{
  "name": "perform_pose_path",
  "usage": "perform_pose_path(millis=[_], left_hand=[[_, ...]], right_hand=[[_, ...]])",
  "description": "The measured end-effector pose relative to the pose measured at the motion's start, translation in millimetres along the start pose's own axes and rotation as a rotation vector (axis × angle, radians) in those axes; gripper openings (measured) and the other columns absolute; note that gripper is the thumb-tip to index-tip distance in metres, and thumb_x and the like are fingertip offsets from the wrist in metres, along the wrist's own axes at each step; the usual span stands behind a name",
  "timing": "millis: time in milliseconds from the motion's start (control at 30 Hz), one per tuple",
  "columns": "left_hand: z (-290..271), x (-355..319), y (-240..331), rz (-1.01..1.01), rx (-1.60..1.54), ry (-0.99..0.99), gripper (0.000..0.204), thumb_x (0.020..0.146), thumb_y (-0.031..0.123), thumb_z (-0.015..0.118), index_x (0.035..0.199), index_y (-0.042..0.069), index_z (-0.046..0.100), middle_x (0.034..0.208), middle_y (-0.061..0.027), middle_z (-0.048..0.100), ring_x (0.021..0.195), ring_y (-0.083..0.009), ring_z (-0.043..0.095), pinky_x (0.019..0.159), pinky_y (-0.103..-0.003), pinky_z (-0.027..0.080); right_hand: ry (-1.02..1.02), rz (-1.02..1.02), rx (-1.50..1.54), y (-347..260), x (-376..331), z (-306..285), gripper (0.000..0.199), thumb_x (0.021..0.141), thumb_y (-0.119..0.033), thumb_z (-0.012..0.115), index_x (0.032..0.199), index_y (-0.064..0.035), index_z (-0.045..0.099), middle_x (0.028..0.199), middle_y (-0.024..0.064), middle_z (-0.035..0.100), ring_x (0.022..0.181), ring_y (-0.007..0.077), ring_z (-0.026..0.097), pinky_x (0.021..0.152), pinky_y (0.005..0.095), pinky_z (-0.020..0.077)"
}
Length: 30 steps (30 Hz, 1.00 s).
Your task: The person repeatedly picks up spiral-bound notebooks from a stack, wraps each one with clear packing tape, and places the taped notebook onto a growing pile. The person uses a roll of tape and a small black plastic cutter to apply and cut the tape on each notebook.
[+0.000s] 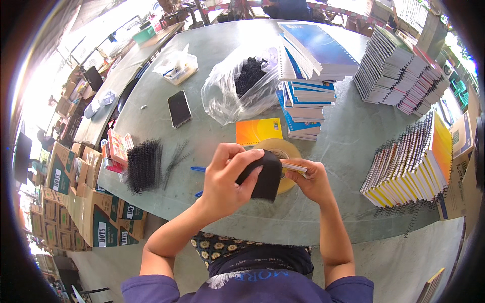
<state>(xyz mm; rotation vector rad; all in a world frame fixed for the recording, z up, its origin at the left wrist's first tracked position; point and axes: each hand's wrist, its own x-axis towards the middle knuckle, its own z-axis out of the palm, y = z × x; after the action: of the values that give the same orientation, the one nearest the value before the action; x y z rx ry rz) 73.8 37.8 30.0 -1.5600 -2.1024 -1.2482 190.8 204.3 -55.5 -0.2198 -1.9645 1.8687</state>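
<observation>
A black coil [262, 174] is gripped by the left hand [227, 177] — a thin booklet [293, 167] is pinched by the right hand [313, 179] — above a tape roll [288, 151].

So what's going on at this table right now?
A person holds a small black-covered notebook in both hands above a green table. The left hand wraps its cover; the right hand grips its white page edge. A tape roll lies just behind. Loose black binding coils lie at left, and stacks of spiral notebooks stand behind and at right.
</observation>
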Motion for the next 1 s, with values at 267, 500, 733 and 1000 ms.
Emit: perform_pose_path(millis=[267,500,733,1000], left_hand=[[35.7,-59.7,-16.4,0.172,0.04,-0.2,0.031,0.066,0.012,0.079,0.088,0.007,0.058,0.086,-0.0111,0.056,0.076,-0.0272,0.058,0.071,-0.036,0.045],[16.4,-5.9,-39.4,0.208,0.207,-0.27,0.024,0.072,0.013,0.069,0.094,0.009,0.062,0.086,-0.0027,0.061,0.081,-0.0194,0.057,0.077,-0.034,0.039],[22.4,-2.0,-40.4,0.217,0.18,-0.275,0.022,0.077,0.021,0.067,0.095,0.011,0.059,0.086,-0.0029,0.06,0.081,-0.0201,0.057,0.079,-0.036,0.038],[24.5,3.7,-38.7,0.232,0.169,-0.206,0.019,0.075,0.022,0.07,0.086,0.01,0.062,0.075,-0.0018,0.061,0.069,-0.0189,0.057,0.077,-0.035,0.038]], right_hand=[[-0.039,-0.063,0.103,0.9,6.4,0.6,0.029,0.081,0.005,0.061,0.109,-0.0027,0.064,0.103,0.0061,0.067,0.096,0.0125,0.06,0.086,0.026,0.0468],[0.003,0.02,0.123,3.5,2.9,7.9,0.027,0.082,0.004,0.061,0.107,-0.0024,0.065,0.1,0.0052,0.068,0.09,0.0103,0.06,0.082,0.0242,0.0488],[0.014,-0.012,0.105,3.5,2.9,9.1,0.026,0.082,0.002,0.062,0.108,-0.0035,0.066,0.102,0.0055,0.067,0.089,0.0099,0.06,0.083,0.0239,0.0488],[0.026,0.017,0.17,7.7,2.4,8.6,0.027,0.084,0.0,0.061,0.11,-0.005,0.065,0.103,0.007,0.067,0.092,0.0124,0.061,0.085,0.0252,0.0495]])
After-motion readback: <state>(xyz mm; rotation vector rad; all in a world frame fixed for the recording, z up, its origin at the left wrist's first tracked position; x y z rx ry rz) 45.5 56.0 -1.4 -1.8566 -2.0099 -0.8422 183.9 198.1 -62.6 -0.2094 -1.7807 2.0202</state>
